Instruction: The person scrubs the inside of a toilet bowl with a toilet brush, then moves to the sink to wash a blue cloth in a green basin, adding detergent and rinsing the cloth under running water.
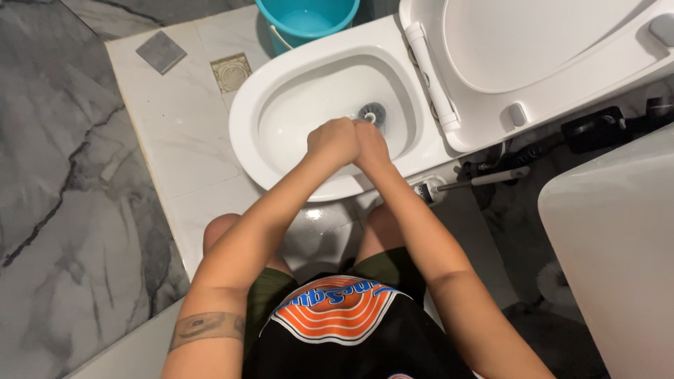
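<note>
Both my hands meet over the white toilet bowl [246, 105]. My left hand [333, 140] and my right hand [370, 142] are closed together on the handle of a toilet brush, whose dark round head [372, 112] sits down in the water of the bowl. The handle itself is mostly hidden by my fingers. The toilet seat and lid [533, 42] are raised to the right.
A blue bucket [305, 17] stands behind the bowl. A second brush with a white handle [467, 182] lies on the floor to the right of the bowl, near dark hoses. A white basin edge [611, 238] fills the right. A floor drain [231, 71] lies left.
</note>
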